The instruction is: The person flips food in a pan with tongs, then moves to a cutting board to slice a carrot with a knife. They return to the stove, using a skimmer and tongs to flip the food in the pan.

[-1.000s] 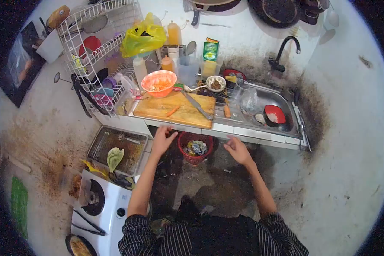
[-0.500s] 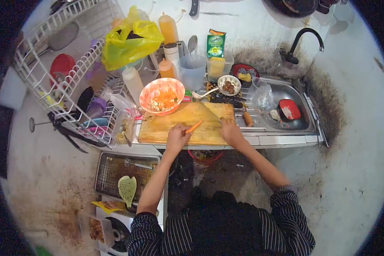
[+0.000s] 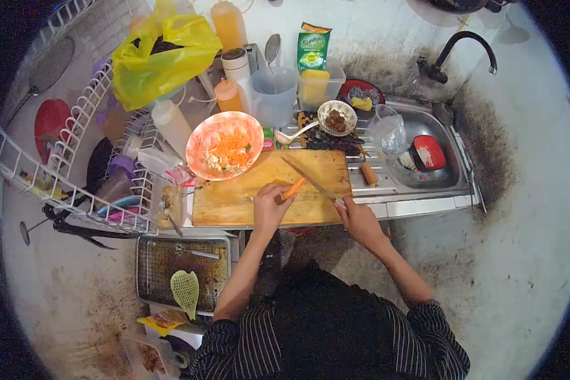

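My left hand (image 3: 272, 204) grips an orange carrot (image 3: 293, 188) over the wooden cutting board (image 3: 234, 206), with the carrot pointing up and to the right. The handle of a long knife (image 3: 311, 180) is in my right hand (image 3: 358, 221), at the board's right front edge. Its blade slants up and to the left, just right of the carrot. Behind the board's left part, a pink-and-white bowl (image 3: 225, 145) holds orange shreds and pale pieces.
A ladle (image 3: 294, 135) and a small patterned bowl (image 3: 337, 118) are behind the board. The metal sink (image 3: 427, 120) lies right, a white dish rack (image 3: 76, 136) left. A yellow bag (image 3: 158, 63) and bottles stand at the back left. A tray (image 3: 183, 272) sits lower left.
The view has shifted and tilted. My right hand has turned, and the knife blade shows more clearly beside the carrot. My left hand still has the carrot.
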Motion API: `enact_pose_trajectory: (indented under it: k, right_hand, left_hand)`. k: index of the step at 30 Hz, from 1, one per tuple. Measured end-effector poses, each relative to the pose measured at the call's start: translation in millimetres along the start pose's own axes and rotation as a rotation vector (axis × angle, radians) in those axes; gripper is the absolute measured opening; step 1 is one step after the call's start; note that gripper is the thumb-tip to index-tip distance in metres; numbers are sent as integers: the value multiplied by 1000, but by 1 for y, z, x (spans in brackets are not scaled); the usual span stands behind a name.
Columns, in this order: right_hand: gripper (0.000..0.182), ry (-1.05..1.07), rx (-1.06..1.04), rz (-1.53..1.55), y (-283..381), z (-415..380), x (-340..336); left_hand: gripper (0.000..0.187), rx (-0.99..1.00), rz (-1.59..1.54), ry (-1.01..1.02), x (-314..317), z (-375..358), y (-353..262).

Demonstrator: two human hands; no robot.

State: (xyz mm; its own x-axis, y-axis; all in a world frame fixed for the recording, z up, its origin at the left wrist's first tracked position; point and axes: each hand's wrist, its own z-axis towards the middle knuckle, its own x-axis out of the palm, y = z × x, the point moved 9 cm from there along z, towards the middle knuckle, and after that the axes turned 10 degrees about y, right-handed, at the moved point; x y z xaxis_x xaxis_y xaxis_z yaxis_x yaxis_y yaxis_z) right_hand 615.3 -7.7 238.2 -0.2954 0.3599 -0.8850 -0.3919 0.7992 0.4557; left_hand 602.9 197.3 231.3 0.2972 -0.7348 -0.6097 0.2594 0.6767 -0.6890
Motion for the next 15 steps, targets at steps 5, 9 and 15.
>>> enact_pose_trajectory:
  k: [5, 9, 15]
  right_hand:
    - [30, 51, 38, 6, -3, 1, 9]
    - [27, 57, 47, 38, 0, -2, 10]
    - [24, 18, 6, 95, 5, -3, 22]
  left_hand:
    - [25, 5, 1, -100, -14, 11, -5]
    - [31, 187, -65, 66, -7, 70, -42]
    - [47, 275, 224, 335, 66, 110, -39]
